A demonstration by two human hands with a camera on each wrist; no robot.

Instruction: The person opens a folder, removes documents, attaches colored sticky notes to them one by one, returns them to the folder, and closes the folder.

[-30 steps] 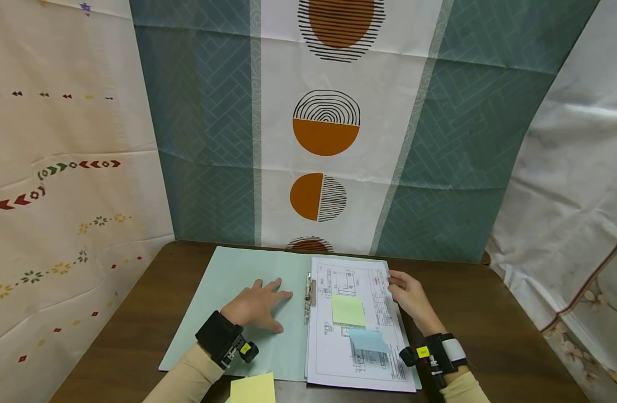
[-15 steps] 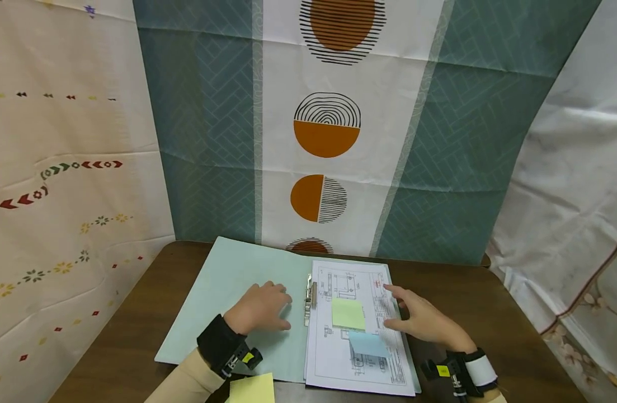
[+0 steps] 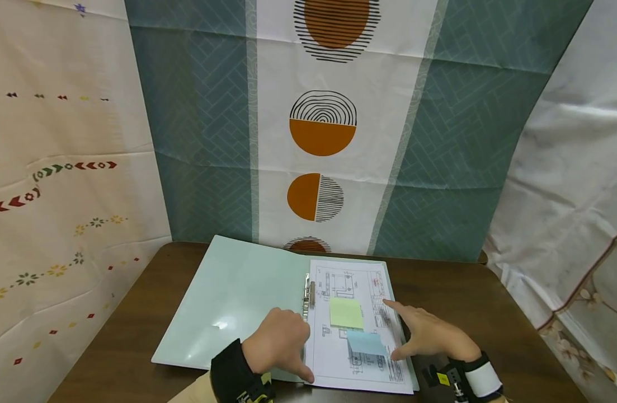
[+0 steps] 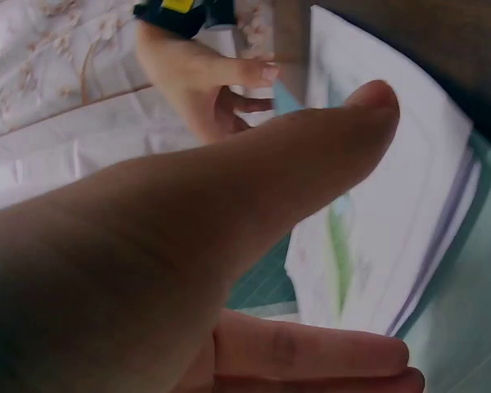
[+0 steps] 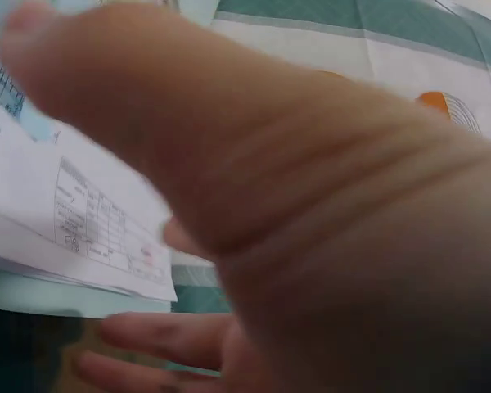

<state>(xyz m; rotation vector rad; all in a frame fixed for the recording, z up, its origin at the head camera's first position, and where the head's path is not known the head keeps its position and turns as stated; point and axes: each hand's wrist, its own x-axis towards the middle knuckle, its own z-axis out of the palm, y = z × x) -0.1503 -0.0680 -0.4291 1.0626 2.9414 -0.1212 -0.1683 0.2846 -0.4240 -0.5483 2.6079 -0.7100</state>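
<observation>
A pale green folder (image 3: 238, 285) lies spread on the table, a metal clip (image 3: 306, 294) at its fold. On its right half is a stack of printed drawing sheets (image 3: 333, 364). A yellow-green sticky note (image 3: 345, 313) and a blue sticky note (image 3: 366, 342) sit on the top sheet. My left hand (image 3: 280, 341) is over the lower fold, thumb stretched toward the sheets' lower left corner; whether it touches is unclear. At the right edge of the stack is my right hand (image 3: 431, 334), thumb and fingers apart, the thumb close to the blue note. Neither hand grips anything.
The brown wooden table (image 3: 469, 302) extends around the folder. Behind it hangs a teal and white patterned cloth (image 3: 212, 140), with light cloths (image 3: 61, 235) at the sides. The folder's left cover seems slightly raised at its outer edge.
My left hand has left the folder's left cover and moved right and nearer. My right hand has come off the sheets' upper right edge and moved nearer, its fingers spread.
</observation>
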